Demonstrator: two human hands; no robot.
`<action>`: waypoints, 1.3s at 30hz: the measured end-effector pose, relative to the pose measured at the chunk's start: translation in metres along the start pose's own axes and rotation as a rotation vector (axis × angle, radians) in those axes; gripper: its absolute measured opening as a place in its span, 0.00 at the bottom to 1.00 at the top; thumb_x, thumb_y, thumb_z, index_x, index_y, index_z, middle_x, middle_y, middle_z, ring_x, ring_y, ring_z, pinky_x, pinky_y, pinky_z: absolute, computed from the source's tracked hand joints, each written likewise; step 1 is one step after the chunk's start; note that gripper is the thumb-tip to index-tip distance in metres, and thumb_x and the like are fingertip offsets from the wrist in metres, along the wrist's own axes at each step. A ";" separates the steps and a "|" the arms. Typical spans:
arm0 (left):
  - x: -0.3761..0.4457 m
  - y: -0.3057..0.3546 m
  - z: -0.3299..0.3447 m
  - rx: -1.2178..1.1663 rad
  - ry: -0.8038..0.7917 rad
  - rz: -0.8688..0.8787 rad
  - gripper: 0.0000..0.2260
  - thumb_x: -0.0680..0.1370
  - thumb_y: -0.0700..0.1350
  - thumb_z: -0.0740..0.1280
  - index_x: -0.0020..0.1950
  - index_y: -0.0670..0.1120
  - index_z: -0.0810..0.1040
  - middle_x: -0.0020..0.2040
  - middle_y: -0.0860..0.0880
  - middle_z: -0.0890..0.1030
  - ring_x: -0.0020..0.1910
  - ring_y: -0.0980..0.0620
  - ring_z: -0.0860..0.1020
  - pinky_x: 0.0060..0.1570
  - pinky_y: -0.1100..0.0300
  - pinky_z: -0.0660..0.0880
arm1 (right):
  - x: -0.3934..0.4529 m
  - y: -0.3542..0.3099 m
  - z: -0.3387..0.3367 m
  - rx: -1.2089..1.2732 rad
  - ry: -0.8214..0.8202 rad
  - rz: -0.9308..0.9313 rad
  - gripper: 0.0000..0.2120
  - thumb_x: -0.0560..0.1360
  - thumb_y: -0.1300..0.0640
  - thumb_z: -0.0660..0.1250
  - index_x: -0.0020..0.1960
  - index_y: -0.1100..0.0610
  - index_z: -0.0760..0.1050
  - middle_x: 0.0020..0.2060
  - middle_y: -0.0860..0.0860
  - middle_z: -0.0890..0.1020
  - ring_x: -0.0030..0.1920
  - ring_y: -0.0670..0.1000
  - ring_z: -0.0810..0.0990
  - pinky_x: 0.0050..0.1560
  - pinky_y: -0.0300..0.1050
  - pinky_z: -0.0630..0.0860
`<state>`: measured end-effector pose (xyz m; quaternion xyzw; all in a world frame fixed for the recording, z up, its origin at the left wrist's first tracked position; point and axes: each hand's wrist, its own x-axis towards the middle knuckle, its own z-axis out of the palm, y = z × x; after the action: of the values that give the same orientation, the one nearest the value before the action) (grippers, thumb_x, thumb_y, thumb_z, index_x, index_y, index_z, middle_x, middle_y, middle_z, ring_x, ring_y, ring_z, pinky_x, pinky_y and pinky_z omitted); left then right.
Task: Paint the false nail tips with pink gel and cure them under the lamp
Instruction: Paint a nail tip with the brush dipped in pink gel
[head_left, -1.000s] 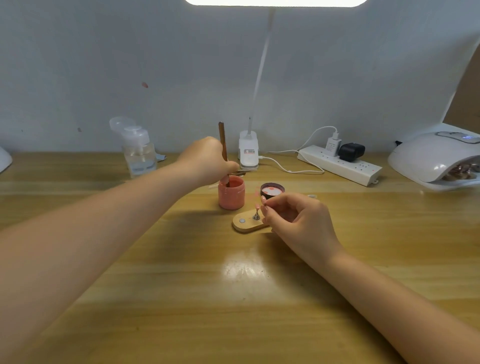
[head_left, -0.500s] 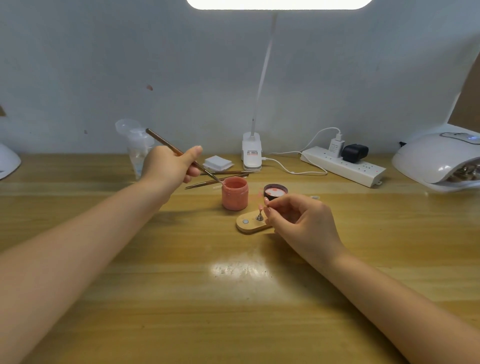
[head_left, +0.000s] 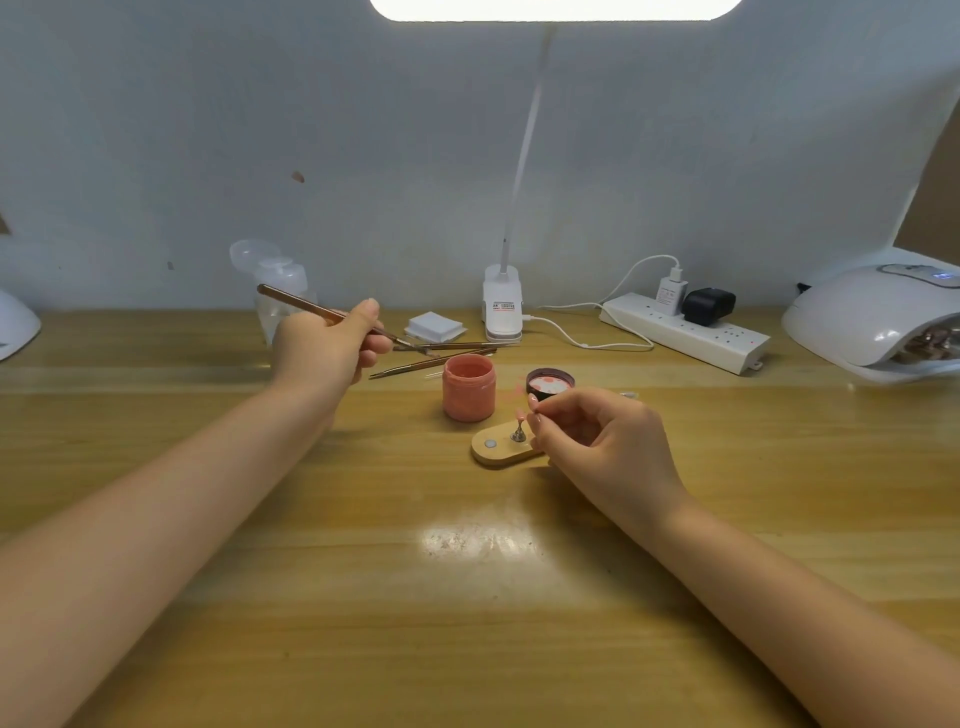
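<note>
Pale wall behind, and below it a long wooden desk (head_left: 260, 597) under a bright desk lamp (head_left: 502, 304). At the far right sits the white curing lamp (head_left: 878, 317), a power strip (head_left: 691, 332) beside it. The left hand (head_left: 324, 348) pinches a thin brush (head_left: 322, 310) lifted left of the open pink gel jar (head_left: 468, 387). The right hand (head_left: 597, 436), fingers curled, touches a small wooden stand (head_left: 501, 446) where a pink nail tip (head_left: 519, 414) perches; whether it pinches the tip, I can't tell.

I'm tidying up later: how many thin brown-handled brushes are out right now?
3: one brown-handled brush gripped in the left hand, two lying brushes on the wooden table behind the pink jar.
</note>
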<state>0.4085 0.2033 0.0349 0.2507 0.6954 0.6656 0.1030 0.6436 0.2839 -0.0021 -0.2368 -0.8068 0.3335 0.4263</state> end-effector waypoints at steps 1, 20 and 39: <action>-0.006 0.003 -0.001 -0.049 -0.008 0.037 0.11 0.79 0.50 0.68 0.41 0.46 0.82 0.31 0.54 0.83 0.28 0.60 0.78 0.32 0.65 0.74 | 0.000 0.000 0.000 0.001 -0.001 0.002 0.03 0.72 0.61 0.72 0.46 0.57 0.83 0.37 0.49 0.85 0.38 0.47 0.83 0.43 0.50 0.80; -0.119 0.001 -0.003 0.064 -0.400 0.635 0.10 0.75 0.52 0.66 0.50 0.50 0.83 0.42 0.54 0.85 0.42 0.53 0.83 0.40 0.51 0.80 | 0.000 0.001 -0.001 -0.039 0.022 -0.026 0.05 0.73 0.61 0.72 0.48 0.59 0.83 0.37 0.50 0.85 0.38 0.47 0.83 0.44 0.51 0.80; -0.121 -0.002 -0.002 0.067 -0.398 0.590 0.10 0.76 0.53 0.63 0.48 0.49 0.80 0.41 0.54 0.84 0.42 0.54 0.82 0.42 0.55 0.78 | 0.000 0.001 0.000 -0.048 0.006 -0.051 0.05 0.73 0.62 0.72 0.48 0.60 0.83 0.38 0.52 0.85 0.39 0.51 0.84 0.43 0.54 0.80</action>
<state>0.5105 0.1426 0.0098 0.5688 0.5810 0.5814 0.0317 0.6438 0.2852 -0.0029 -0.2275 -0.8191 0.3024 0.4312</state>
